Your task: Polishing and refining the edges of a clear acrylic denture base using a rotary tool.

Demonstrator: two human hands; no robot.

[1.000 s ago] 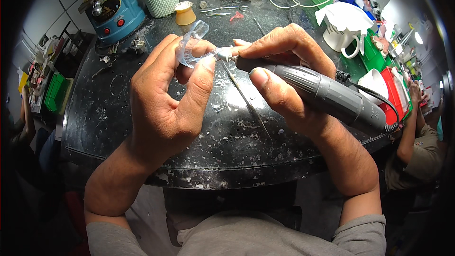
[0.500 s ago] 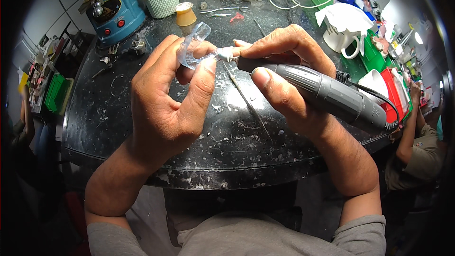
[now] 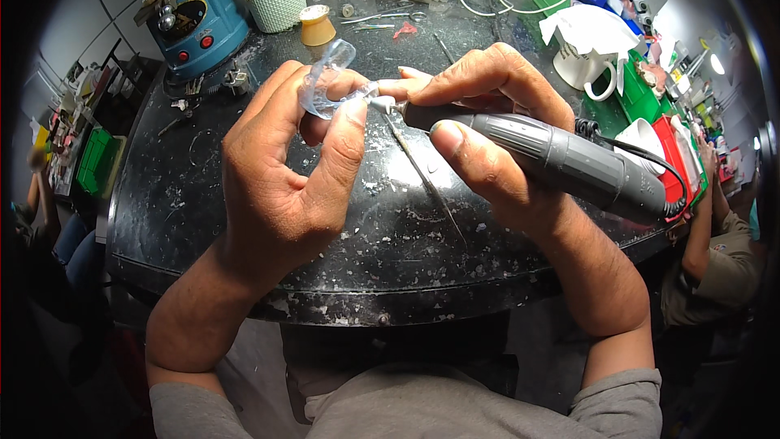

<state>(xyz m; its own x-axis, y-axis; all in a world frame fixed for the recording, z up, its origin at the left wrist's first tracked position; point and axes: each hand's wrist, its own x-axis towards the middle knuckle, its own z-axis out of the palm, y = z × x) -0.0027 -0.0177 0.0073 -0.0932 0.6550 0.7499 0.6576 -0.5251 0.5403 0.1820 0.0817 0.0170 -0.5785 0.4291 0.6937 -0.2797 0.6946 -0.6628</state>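
My left hand (image 3: 284, 158) pinches a clear, arch-shaped plastic dental tray (image 3: 318, 89) between thumb and fingers, its curved end standing up above the hand. In my right hand (image 3: 496, 114) lies a dark grey rotary handpiece (image 3: 561, 154), gripped like a pen, its cord running off the back end. The pale grinding tip (image 3: 383, 103) of the handpiece is at the tray's right end, by my left thumb; whether they touch I cannot tell. Below the tip, a thin metal tool (image 3: 422, 171) lies on the black bench (image 3: 382, 256).
At the back left stand a blue machine (image 3: 199, 36), a pale green basket (image 3: 275, 2) and a small amber pot (image 3: 318, 26). Scissors (image 3: 398, 15) lie behind my hands. A paper-covered white mug (image 3: 581, 65) and green bins (image 3: 638, 102) stand right. Other people sit at both sides.
The tray and my left hand have shifted very slightly left. The grinding tip, blurred before, shows more plainly as a pale cone. Both grips stay the same.
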